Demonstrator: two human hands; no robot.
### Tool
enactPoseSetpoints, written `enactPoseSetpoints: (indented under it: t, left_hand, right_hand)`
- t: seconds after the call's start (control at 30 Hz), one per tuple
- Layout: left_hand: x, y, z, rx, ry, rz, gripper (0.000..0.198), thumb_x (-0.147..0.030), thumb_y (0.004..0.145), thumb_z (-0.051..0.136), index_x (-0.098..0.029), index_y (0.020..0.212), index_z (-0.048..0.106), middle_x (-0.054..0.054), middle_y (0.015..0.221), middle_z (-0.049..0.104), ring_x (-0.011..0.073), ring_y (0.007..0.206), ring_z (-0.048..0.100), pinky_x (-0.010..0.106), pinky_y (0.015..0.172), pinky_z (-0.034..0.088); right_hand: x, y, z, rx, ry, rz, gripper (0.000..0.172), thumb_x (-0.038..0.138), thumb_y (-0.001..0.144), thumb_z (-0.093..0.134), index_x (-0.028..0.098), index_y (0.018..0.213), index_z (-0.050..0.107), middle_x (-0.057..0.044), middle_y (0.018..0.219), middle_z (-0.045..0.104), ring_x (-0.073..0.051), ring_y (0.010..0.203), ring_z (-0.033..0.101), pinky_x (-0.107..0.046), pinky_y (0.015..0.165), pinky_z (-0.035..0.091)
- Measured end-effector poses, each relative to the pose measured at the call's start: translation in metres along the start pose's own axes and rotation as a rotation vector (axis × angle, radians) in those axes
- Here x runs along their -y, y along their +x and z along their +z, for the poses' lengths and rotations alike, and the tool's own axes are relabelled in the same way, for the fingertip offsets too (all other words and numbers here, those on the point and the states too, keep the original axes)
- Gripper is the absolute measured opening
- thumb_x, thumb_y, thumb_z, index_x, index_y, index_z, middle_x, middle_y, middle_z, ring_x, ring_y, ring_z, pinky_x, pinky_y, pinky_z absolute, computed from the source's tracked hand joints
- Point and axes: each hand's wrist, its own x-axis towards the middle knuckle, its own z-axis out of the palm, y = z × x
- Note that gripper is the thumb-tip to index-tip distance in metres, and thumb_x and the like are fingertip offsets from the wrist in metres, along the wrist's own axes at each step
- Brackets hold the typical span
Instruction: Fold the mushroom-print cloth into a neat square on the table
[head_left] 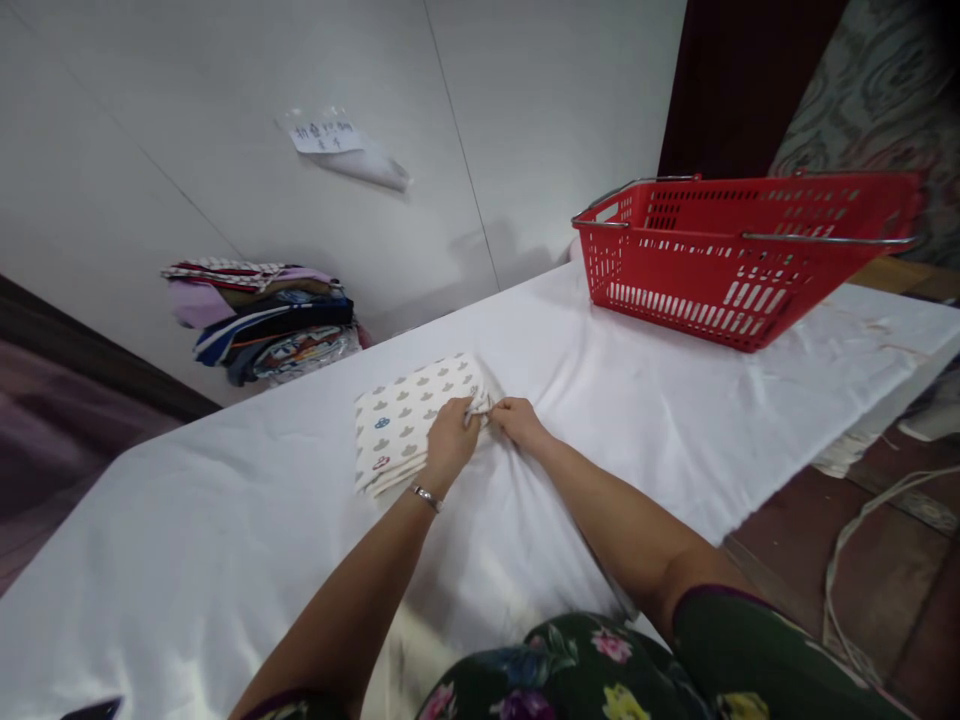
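Note:
A cream cloth point(409, 415) with grey, blue and red printed shapes lies folded in layers on the white-covered table. My left hand point(453, 435) rests over its right side, the fingers pinching the gathered edge near the right corner. Just to the right, my right hand point(519, 422) has its fingertips closed on the same corner. The two hands almost touch. My fingers partly hide the bunched fabric between them.
A red basket point(690, 275) with metal handles stands at the table's back right. A stack of folded clothes point(274, 320) sits against the wall at the back left. The white tablecloth point(300, 520) is wrinkled. A dark object point(94, 710) shows at the lower left.

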Motion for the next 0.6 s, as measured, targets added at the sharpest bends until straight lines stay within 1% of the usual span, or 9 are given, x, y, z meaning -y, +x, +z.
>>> enactPoseSetpoints:
  t: [0.07,0.13,0.2,0.27,0.33,0.4,0.5,0.53,0.6]
  left_hand:
    - [-0.004,-0.002,0.003,0.046,0.048,0.009,0.03,-0.02,0.079,0.049,-0.018,0.108,0.057,0.008,0.102,0.062,0.0231,0.097,0.056,0.035,0.086,0.046]
    - [-0.008,-0.004,0.004,0.06,0.096,0.024,0.041,-0.019,0.076,0.051,-0.016,0.117,0.052,0.01,0.109,0.06,0.0244,0.102,0.055,0.036,0.089,0.045]
    - [-0.013,-0.006,0.003,0.086,0.142,0.034,0.053,-0.02,0.073,0.055,-0.016,0.125,0.047,0.011,0.116,0.058,0.0259,0.107,0.053,0.037,0.091,0.044]
    - [-0.016,-0.007,0.001,0.121,0.185,0.038,0.06,-0.021,0.071,0.057,-0.016,0.129,0.044,0.012,0.119,0.056,0.0276,0.109,0.052,0.038,0.09,0.044]
    - [-0.015,-0.004,-0.003,0.135,0.182,0.012,0.056,-0.02,0.072,0.055,-0.017,0.127,0.047,0.012,0.119,0.057,0.0279,0.109,0.053,0.038,0.089,0.043]
    - [-0.008,0.002,-0.01,0.102,0.117,-0.095,0.045,-0.021,0.075,0.051,-0.017,0.119,0.052,0.011,0.113,0.061,0.0262,0.102,0.056,0.036,0.086,0.044]
    - [0.006,0.015,-0.02,0.01,-0.011,-0.341,0.032,-0.027,0.075,0.051,-0.018,0.106,0.057,0.006,0.091,0.066,0.0226,0.08,0.059,0.034,0.073,0.046]
    - [0.01,0.018,-0.023,-0.012,-0.048,-0.394,0.03,-0.028,0.074,0.052,-0.018,0.101,0.058,0.004,0.083,0.065,0.0211,0.073,0.058,0.032,0.069,0.045]
    - [0.015,0.021,-0.027,-0.033,-0.099,-0.428,0.025,-0.03,0.073,0.053,-0.019,0.094,0.058,0.001,0.075,0.062,0.0181,0.065,0.055,0.029,0.063,0.043]
  right_hand:
    - [-0.001,0.0,0.0,0.02,0.041,0.004,0.01,0.025,0.067,0.055,0.016,0.064,0.058,0.008,0.044,0.046,-0.008,0.043,0.041,-0.019,0.045,0.033]
    - [-0.002,0.001,0.0,0.034,0.068,0.004,0.008,0.023,0.066,0.055,0.016,0.063,0.057,0.008,0.042,0.044,-0.007,0.041,0.039,-0.019,0.044,0.032]
    - [-0.004,0.002,0.0,0.04,0.081,0.001,0.005,0.02,0.065,0.054,0.016,0.062,0.056,0.009,0.042,0.043,-0.007,0.04,0.038,-0.018,0.043,0.032]
    - [-0.005,0.003,0.001,0.047,0.082,-0.001,0.004,0.018,0.066,0.054,0.016,0.063,0.056,0.009,0.042,0.042,-0.006,0.039,0.038,-0.018,0.043,0.032]
    - [-0.005,0.002,0.002,0.059,0.07,-0.004,0.006,0.019,0.069,0.053,0.016,0.066,0.058,0.009,0.042,0.043,-0.007,0.038,0.038,-0.018,0.042,0.032]
    - [-0.004,0.001,0.003,0.073,0.044,-0.011,0.01,0.021,0.074,0.052,0.016,0.069,0.059,0.009,0.042,0.044,-0.007,0.039,0.04,-0.018,0.043,0.033]
    - [-0.002,-0.001,0.001,0.069,-0.022,-0.013,0.011,0.023,0.079,0.052,0.017,0.075,0.06,0.008,0.045,0.048,-0.007,0.041,0.044,-0.018,0.047,0.035]
    - [-0.001,-0.001,0.0,0.061,-0.049,-0.005,0.011,0.024,0.08,0.053,0.017,0.077,0.06,0.007,0.046,0.049,-0.007,0.042,0.045,-0.018,0.048,0.036]
    - [0.0,0.0,-0.003,0.04,-0.109,0.024,0.011,0.025,0.081,0.053,0.017,0.083,0.06,0.007,0.048,0.051,-0.008,0.041,0.046,-0.018,0.048,0.036]
